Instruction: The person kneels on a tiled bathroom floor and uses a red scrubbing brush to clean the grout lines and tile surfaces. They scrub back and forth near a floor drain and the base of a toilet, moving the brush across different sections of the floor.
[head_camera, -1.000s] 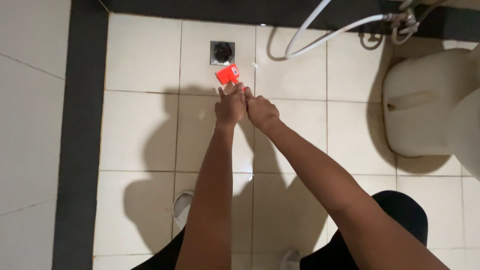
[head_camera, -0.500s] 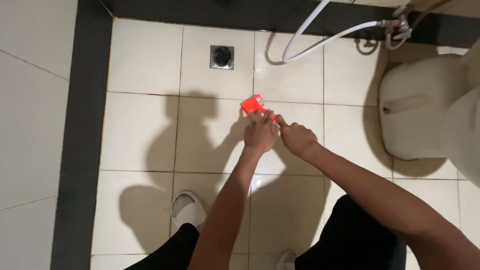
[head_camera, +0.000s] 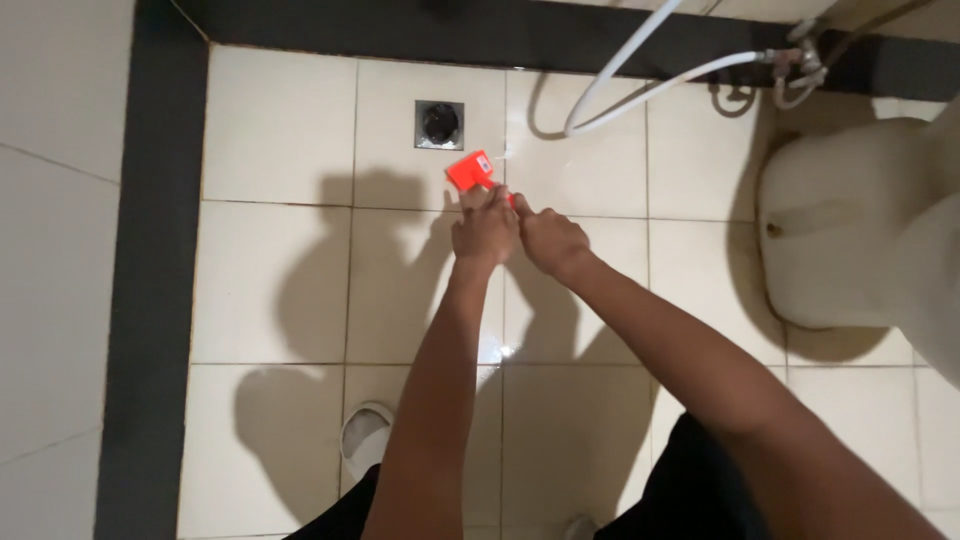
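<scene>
Orange-red, the small flat packet (head_camera: 470, 169) juts up and to the left from the fingertips, long axis slanting toward the floor drain (head_camera: 439, 123). Left hand (head_camera: 484, 228) pinches its lower end; right hand (head_camera: 549, 240), curled closed, presses alongside. Toilet (head_camera: 850, 230) stands far right.

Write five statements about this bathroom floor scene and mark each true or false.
1. Both hands, left hand and right hand, meet at a small orange-red packet. True.
2. The floor drain lies beyond the packet. True.
3. The toilet stands on the person's left. False: it is on the right.
4. The white hose lies coiled over the drain. False: it runs to the right of it.
5. A white slipper shows near the bottom. True.
</scene>
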